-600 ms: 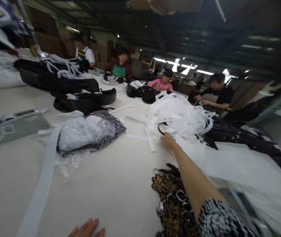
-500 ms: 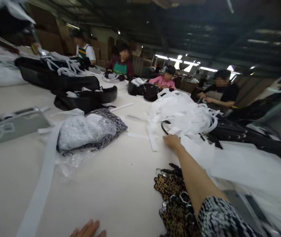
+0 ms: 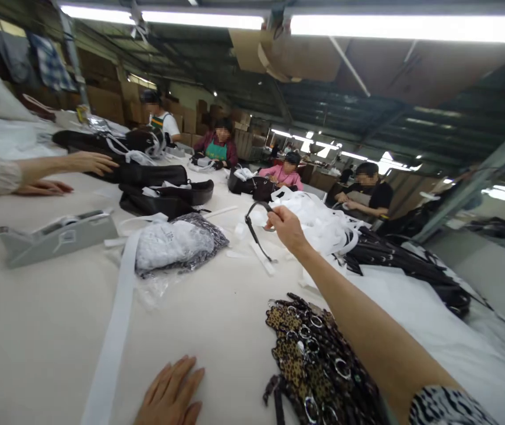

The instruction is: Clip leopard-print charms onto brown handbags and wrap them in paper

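Observation:
My right hand (image 3: pixel 286 228) is closed on a dark strap (image 3: pixel 252 227) with a small buckle, raised above the table beside a heap of white strips (image 3: pixel 323 215). The strap's loose end hangs down over the tabletop. My left hand (image 3: pixel 172 392) lies flat on the white table (image 3: pixel 217 330), fingers stretched out, holding nothing. Under my right forearm is a pile of leopard-patterned tags (image 3: pixel 305 348) with metal rings. Ahead of my left hand rests a plastic-wrapped bundle (image 3: pixel 176 245), beside a long white band (image 3: pixel 113 336).
At left stands a grey tape dispenser (image 3: pixel 59 236). Another person's hands (image 3: pixel 88 162) reach in from the left near black bags (image 3: pixel 159 198). Dark material (image 3: pixel 407 260) and white sheets (image 3: pixel 420 313) cover the right side. Several people sit across the table.
My right hand has lifted the dark strap up from beside the white heap. More of my left hand shows on the table. The other person's hands have come into view at left.

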Available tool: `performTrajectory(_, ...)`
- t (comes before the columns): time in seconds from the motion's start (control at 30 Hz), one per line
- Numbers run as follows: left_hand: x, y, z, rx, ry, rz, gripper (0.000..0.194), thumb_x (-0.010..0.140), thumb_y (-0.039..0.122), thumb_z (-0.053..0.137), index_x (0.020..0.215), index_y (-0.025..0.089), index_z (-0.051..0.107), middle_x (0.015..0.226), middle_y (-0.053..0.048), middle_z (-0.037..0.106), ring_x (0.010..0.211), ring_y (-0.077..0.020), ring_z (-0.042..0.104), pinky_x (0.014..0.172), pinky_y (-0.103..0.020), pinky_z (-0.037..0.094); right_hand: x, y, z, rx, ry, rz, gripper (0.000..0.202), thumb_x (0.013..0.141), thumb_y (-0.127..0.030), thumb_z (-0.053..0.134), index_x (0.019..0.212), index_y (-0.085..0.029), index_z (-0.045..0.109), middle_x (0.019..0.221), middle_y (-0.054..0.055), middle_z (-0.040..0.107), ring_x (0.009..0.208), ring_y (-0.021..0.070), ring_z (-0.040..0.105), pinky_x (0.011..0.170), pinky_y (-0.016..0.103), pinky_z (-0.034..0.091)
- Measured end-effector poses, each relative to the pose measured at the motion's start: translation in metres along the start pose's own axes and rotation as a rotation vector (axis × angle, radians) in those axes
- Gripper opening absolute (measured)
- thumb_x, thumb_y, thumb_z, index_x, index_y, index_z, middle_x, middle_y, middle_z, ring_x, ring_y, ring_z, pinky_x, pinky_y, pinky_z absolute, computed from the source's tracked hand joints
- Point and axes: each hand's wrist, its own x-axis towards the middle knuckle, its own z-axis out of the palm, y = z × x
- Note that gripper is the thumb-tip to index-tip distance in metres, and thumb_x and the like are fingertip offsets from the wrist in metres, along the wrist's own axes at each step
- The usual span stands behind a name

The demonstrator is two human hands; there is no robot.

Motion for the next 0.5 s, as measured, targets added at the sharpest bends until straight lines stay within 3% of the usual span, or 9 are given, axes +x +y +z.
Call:
performTrajectory(0.13,0.003,0.012,-0.006,-0.229,-0.028,-0.185,0.034,0.087,0.033,0.059,0.120,0.027,0.063,0.122,-0.004,0.068,0.111,-0.0219,0.063,0.100,-0.036,0.048,-0.006,-0.099,-0.065,0.396,-0.044,-0.160,0.027,0.086,-0.041,0.056,0.094,-0.016,0.062,0.064,-0.004,0.058,0.044,0.0061,0.043,0.044,0.020,0.032)
performTrajectory(0.23,0.009,0.015,-0.025,-0.646,-0.129,-0.449,0.030,0.089,0.040,0.056,0.116,0.028,0.066,0.121,-0.006,0.068,0.116,-0.0261,0.060,0.108,-0.047,0.041,-0.038,-0.156,-0.102,0.330,-0.150,-0.275,0.029,0.083,-0.040,0.063,0.095,-0.014,0.068,0.061,-0.003,0.059,0.046,0.0058,0.042,0.045,0.020,0.030)
performTrajectory(0.3,0.015,0.017,-0.052,-1.051,-0.166,-0.650,0.036,0.092,0.047,0.051,0.116,0.026,0.065,0.123,-0.010,0.066,0.120,-0.0284,0.057,0.109,-0.051,0.038,-0.072,-0.183,-0.119,0.196,-0.270,-0.341,0.027,0.083,-0.039,0.064,0.096,-0.015,0.071,0.062,-0.002,0.062,0.052,0.0074,0.049,0.050,0.020,0.035)
performTrajectory(0.37,0.021,0.021,-0.087,-1.540,-0.131,-0.777,0.043,0.093,0.051,0.046,0.126,0.025,0.059,0.132,-0.011,0.060,0.127,-0.0291,0.051,0.109,-0.051,0.038,-0.115,-0.202,-0.130,0.071,-0.442,-0.384,0.024,0.085,-0.037,0.063,0.096,-0.017,0.073,0.064,-0.001,0.065,0.056,0.0084,0.053,0.054,0.021,0.038)
performTrajectory(0.43,0.025,0.027,-0.125,-1.974,-0.012,-0.772,0.054,0.089,0.053,0.053,0.136,0.026,0.051,0.140,-0.013,0.053,0.134,-0.0315,0.043,0.108,-0.052,0.038,-0.163,-0.215,-0.135,-0.032,-0.626,-0.430,0.020,0.088,-0.032,0.060,0.096,-0.020,0.074,0.071,-0.001,0.068,0.059,0.0090,0.055,0.059,0.022,0.040)
performTrajectory(0.5,0.026,0.031,-0.157,-2.243,0.079,-0.719,0.067,0.082,0.052,0.065,0.140,0.025,0.047,0.142,-0.014,0.050,0.137,-0.0344,0.038,0.109,-0.053,0.036,-0.210,-0.220,-0.135,-0.099,-0.774,-0.477,0.019,0.090,-0.029,0.058,0.095,-0.021,0.074,0.079,0.001,0.071,0.067,0.0106,0.060,0.065,0.022,0.041)
